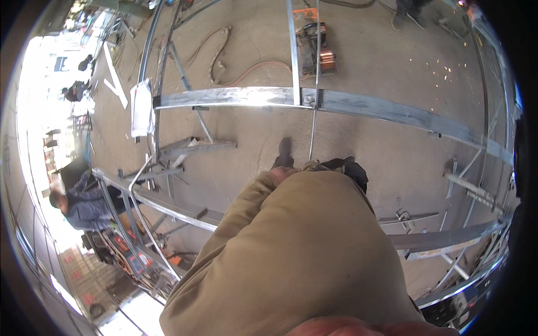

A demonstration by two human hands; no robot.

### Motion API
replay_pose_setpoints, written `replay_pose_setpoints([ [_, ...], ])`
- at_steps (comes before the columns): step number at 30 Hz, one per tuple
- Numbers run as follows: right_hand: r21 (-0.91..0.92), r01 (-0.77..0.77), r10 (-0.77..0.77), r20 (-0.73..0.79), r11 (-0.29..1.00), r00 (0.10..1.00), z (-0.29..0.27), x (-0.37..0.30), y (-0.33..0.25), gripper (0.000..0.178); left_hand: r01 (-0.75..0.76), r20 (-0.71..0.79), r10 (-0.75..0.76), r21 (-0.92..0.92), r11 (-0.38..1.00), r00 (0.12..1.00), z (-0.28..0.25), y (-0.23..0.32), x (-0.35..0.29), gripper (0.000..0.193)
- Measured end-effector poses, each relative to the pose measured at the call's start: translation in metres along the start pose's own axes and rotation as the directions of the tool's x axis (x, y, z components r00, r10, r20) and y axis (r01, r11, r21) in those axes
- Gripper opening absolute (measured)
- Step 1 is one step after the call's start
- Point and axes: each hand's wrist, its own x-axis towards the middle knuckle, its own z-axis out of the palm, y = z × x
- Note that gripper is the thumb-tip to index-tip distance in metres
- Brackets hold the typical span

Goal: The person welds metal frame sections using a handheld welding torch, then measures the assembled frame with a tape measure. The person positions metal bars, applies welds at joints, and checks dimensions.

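Note:
My left hand (284,173) rests at the front of my waist, against the tan jacket (302,246). Its fingers are mostly hidden by the cloth, so whether they hold anything does not show. Close by, the lower end of a thin metal rod (312,131) comes down to about my waist. My right hand is out of sight behind the jacket. At my right hip hangs something black (357,172), perhaps a pouch. In front of me a long galvanized steel beam (235,97) runs across, with an upright steel tube (294,53) joined to it.
A machine with a copper-coloured coil (327,59) stands on the floor beyond the beam, trailing a hose (258,66). Sparks (443,71) fly at the upper right. A co-worker (84,207) bends at the left beside a steel frame (162,203). Another beam (443,239) lies at my right.

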Motion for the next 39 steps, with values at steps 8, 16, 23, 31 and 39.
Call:
replay_pose_setpoints([
  [8,-0.069,0.045,-0.044,0.026,0.997,0.999,-0.040,0.026,-0.010,0.040,-0.182,-0.169,0.226,0.241,0.953,0.959,0.041,-0.016,0.012,0.051],
  [16,0.029,0.075,-0.073,-0.057,0.997,0.996,-0.077,0.054,0.020,0.040,-0.018,-0.201,-0.011,-0.145,0.989,0.980,0.065,0.032,0.036,0.048],
  [23,0.212,0.062,-0.040,-0.109,0.975,0.993,-0.117,0.070,0.054,0.040,0.006,0.022,-0.008,0.104,0.995,1.000,0.039,0.134,0.107,0.050],
  [31,0.406,0.014,0.050,-0.147,0.914,0.988,-0.149,0.079,0.120,0.040,-0.029,-0.049,0.049,0.347,0.937,0.998,0.075,0.254,0.200,0.056],
  [39,0.548,-0.028,0.134,-0.153,0.836,0.979,-0.179,0.071,0.144,0.040,-0.184,0.063,0.173,0.356,0.916,0.983,0.099,0.373,0.285,0.055],
])
